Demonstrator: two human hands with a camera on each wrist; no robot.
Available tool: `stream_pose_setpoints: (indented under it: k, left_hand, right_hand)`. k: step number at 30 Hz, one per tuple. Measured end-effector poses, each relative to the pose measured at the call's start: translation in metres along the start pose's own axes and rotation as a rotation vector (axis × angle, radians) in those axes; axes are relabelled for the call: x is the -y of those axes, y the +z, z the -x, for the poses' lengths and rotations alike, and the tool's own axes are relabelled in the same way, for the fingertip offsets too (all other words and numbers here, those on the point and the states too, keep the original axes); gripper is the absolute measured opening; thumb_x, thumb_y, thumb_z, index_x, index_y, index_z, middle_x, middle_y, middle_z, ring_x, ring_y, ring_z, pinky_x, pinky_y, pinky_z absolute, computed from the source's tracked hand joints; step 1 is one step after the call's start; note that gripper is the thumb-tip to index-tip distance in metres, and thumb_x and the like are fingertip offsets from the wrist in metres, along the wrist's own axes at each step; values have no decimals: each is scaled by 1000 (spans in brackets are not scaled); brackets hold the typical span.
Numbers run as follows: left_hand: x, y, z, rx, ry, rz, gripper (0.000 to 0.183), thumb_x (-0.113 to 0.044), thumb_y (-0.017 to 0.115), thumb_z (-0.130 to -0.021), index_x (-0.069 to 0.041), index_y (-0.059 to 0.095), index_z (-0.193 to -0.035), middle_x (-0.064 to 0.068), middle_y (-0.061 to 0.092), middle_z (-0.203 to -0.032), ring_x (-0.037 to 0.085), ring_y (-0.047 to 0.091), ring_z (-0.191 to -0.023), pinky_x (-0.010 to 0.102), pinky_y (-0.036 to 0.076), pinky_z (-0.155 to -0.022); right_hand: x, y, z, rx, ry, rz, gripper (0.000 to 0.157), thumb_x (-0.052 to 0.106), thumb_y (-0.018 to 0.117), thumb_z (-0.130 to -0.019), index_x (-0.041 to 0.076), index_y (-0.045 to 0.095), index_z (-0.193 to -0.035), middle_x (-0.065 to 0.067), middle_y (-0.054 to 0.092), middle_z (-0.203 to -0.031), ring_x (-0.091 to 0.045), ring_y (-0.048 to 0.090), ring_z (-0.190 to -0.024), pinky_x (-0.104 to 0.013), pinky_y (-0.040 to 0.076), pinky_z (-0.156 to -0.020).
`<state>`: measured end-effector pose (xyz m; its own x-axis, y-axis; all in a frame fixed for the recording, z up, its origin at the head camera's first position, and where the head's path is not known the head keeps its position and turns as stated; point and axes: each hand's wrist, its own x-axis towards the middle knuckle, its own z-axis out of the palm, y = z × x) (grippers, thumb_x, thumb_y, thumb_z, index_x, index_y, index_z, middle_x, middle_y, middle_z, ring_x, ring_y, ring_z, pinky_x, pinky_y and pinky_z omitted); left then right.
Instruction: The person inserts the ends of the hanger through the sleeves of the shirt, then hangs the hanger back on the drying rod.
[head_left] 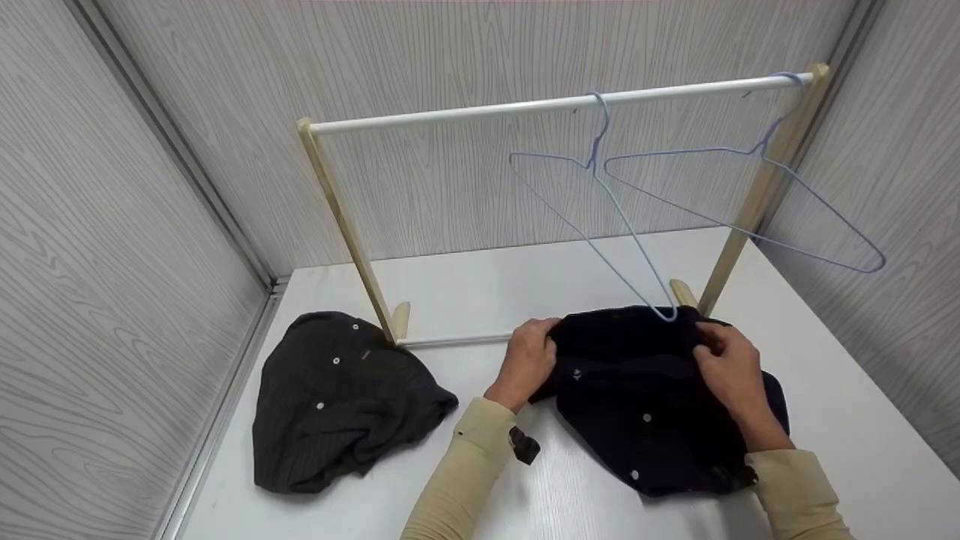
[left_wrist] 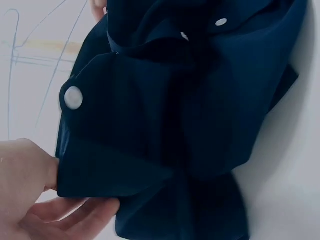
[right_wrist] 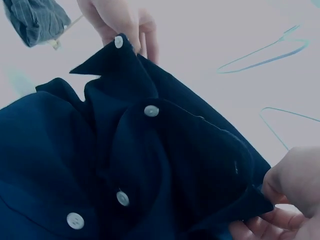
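A dark navy shirt point(head_left: 622, 405) with white buttons lies bunched on the white table, its upper edge lifted between both hands. My left hand point(head_left: 528, 360) pinches one side of the collar; in the left wrist view, the thumb and fingers point(left_wrist: 95, 215) close on the cloth below a white button point(left_wrist: 73, 97). On the opposite side, my right hand point(head_left: 731, 371) grips the collar, and the right wrist view shows thumb and fingers point(right_wrist: 250, 231) around a corner of it. A pale blue wire hanger point(head_left: 637, 244) hangs from the rail, its lower corner overlapping the shirt's top edge in the head view.
A clothes rack with a white rail point(head_left: 450, 114) and wooden posts point(head_left: 345, 225) stands behind the shirt. A second wire hanger point(head_left: 825, 210) hangs at its right end. To the left lies a crumpled dark green-grey shirt point(head_left: 337, 412). Pale wood-grain panels point(head_left: 187, 172) surround the table point(head_left: 465, 300).
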<state>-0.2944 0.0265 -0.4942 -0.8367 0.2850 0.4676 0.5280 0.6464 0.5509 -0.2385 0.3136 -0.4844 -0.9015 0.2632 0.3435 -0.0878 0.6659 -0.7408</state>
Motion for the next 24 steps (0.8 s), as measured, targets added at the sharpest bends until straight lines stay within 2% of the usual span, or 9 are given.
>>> stream_pose_setpoints:
  k: [4, 8, 12, 16, 19, 21, 24]
  left_hand:
    - [-1, -4, 1, 48, -25, 17, 28, 2, 53, -94, 2, 69, -118, 15, 72, -107, 27, 69, -103, 34, 55, -90]
    - [0, 0, 4, 86, -46, 23, 28, 0, 53, -96, 2, 68, -119, 17, 72, -110, 28, 68, -106, 35, 55, -92]
    - [1, 5, 7, 110, -71, 42, 29, -2, 53, -97, 2, 67, -122, 17, 71, -114, 27, 67, -110, 35, 54, -94]
    - [1, 7, 8, 116, -83, 45, 29, -2, 54, -97, 2, 67, -122, 16, 71, -116, 27, 67, -112, 35, 53, -95]
    - [1, 7, 10, 125, -97, 37, 29, -4, 54, -97, 2, 66, -123, 16, 71, -118, 27, 66, -114, 35, 53, -96]
    - [0, 7, 11, 127, -100, 31, 29, -5, 55, -97, 1, 66, -123, 16, 70, -117, 28, 66, -113, 36, 53, -96]
    - [-1, 8, 12, 129, -112, 30, 29, -7, 55, -98, 1, 66, -124, 15, 70, -118, 27, 66, -113, 35, 53, -95]
  right_hand:
    - [-1, -6, -1, -5, -46, 22, 34, -2, 57, -87, -2, 69, -119, -21, 68, -107, -1, 54, -84, -10, 37, -74]
    - [-3, -7, -1, 31, -67, 33, 33, -2, 59, -88, -2, 68, -120, -22, 68, -109, 1, 52, -86, -7, 36, -74]
    - [-6, -7, -1, 49, -82, 53, 31, -1, 61, -89, -1, 68, -119, -23, 70, -107, -6, 58, -87, -6, 36, -74]
    - [-7, -8, -2, 51, -125, 60, 29, -4, 60, -89, -4, 68, -117, -24, 70, -106, -24, 65, -92, -2, 35, -75]
    - [-6, -10, -5, 44, -169, 60, 28, -9, 58, -87, -7, 68, -114, -25, 69, -106, -34, 65, -95, 1, 34, -76]
    - [-4, -13, -7, 23, -197, 69, 28, -10, 57, -85, -7, 68, -111, -25, 69, -103, -31, 65, -92, 2, 34, -75]
    - [-1, -20, -13, -28, -250, 92, 25, -11, 58, -84, -7, 70, -105, -23, 69, -96, -20, 63, -85, 2, 34, -72]
